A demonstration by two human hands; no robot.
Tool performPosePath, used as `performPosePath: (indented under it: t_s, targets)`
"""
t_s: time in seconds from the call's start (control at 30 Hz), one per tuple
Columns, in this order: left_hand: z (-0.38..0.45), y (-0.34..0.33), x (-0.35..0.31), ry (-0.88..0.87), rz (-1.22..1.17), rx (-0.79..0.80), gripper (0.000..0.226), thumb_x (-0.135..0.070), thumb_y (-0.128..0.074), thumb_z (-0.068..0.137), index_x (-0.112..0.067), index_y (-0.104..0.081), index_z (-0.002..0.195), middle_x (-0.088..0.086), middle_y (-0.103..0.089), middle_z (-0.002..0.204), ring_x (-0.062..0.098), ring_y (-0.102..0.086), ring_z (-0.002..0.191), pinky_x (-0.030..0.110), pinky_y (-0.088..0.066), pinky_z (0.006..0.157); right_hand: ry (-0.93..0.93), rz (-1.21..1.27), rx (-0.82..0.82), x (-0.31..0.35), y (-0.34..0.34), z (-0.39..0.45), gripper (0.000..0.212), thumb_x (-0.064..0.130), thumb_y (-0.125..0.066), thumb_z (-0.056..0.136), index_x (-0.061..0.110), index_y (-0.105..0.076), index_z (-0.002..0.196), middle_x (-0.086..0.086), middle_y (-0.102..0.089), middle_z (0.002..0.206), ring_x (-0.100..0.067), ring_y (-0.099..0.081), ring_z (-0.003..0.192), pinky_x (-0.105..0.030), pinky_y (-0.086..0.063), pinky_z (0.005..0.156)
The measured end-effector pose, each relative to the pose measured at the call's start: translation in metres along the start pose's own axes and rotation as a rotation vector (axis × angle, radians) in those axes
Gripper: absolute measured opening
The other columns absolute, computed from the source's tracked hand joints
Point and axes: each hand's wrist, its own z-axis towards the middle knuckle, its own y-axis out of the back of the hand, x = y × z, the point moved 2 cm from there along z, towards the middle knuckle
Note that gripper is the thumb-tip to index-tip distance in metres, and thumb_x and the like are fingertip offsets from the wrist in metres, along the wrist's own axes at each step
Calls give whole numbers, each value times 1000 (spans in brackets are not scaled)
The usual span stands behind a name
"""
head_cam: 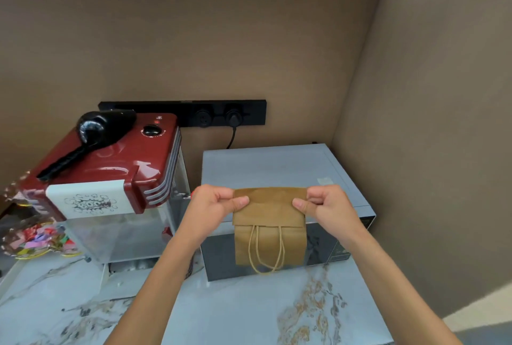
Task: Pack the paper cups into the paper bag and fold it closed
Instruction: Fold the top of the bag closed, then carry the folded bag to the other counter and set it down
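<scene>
**Bag folded over, cups out of sight**

The bag (270, 229) stands on the counter (243, 308), right in front of the microwave (266, 167) and covering part of its dark door. Its top has been turned down toward the person into a flap that overlaps the front panel, and the two twine handles (266, 250) hang out from under the flap's lower edge, looping down almost to the counter.

Both hands hold the fold line at the top. The left hand (214, 207) pinches the left corner, thumb on the front face and fingers curled behind. The right hand (324, 206) does the same at the right corner. Each is closed on the paper, with nothing else in its grasp.

No cups show anywhere: not on the counter, not on top of the microwave, not beside it. Whether they are inside the bag cannot be told, as the paper hides its contents; its upright, filled-out shape suggests that they are. On that reading the packing is done and the closing is nearly so.

What is left looks small: pressing the crease flat along the top, perhaps a second turn of the flap if one fold will not hold, then letting go. The handles hanging loose under the flap may stop it from lying flat.
</scene>
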Motion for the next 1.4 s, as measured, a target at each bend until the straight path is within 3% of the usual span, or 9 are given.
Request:
performPosePath:
  t_s: [0.1,0.17,0.3,0.47,0.7,0.9,1.1,1.27,1.4]
  targets:
    - [10,8,-26,-63,-18,19,59,-23,-79,82,7,-37,54,8,-28,62,23,-26,62,36,-22,66,45,-9,-59,28,12,-4,43,24,-73,88,15,-52,51,7,-46,39,-2,-37,41,-10,-32,48]
    - [14,10,-41,-100,-13,24,59,-21,-78,83,6,-35,53,7,-26,61,22,-25,60,34,-22,62,50,0,-88,45,18,-10,30,22,-72,88,19,-69,59,7,-71,55,1,-59,50,-8,-44,56]
    - [18,3,-59,-114,-50,88,59,-21,-79,82,9,-36,55,9,-34,61,26,-30,63,35,-27,68,40,35,-156,64,32,-34,22,18,-71,89,26,-78,70,7,-80,76,-6,-76,76,-11,-52,70]
    - [12,-30,-76,-135,-78,165,58,-18,-79,81,6,-35,52,22,-27,58,29,-26,62,37,-24,67,-39,72,-240,58,54,-74,12,13,-70,89,16,-81,86,0,-82,84,-15,-78,84,-27,-57,81]
    - [-1,-103,-107,-233,-83,282,63,-15,-79,81,-4,-24,51,16,-17,60,39,-19,65,36,-19,63,-71,11,-340,45,108,-137,19,12,-68,90,24,-81,82,4,-81,81,-9,-77,80,-18,-54,76]
    - [-23,-184,-134,-305,-96,392,64,-21,-79,79,-13,-22,50,1,-19,55,20,-21,57,31,-20,57,-99,60,-471,26,158,-207,22,0,-66,91,14,-81,81,-2,-81,80,-9,-74,72,-17,-57,72]
    - [-62,-280,-164,-262,-147,524,54,-33,-80,71,13,-55,59,9,-49,61,19,-45,62,34,-39,65,-167,50,-574,2,222,-291,17,4,-66,91,11,-81,87,-3,-81,84,-14,-76,79,-30,-58,84]
    - [-92,-351,-190,-280,-121,542,37,-19,-81,79,12,-66,67,7,-55,65,16,-48,66,31,-39,67,-218,27,-620,-21,274,-348,13,8,-69,90,11,-81,86,-6,-81,82,-18,-77,79,-40,-57,87]
    - [-104,-401,-203,-299,-100,571,47,-18,-80,81,21,-58,68,8,-46,66,19,-39,68,32,-32,67,-248,14,-663,-42,310,-378,11,10,-69,90,8,-79,85,-8,-81,81,-27,-78,83,-47,-58,89]
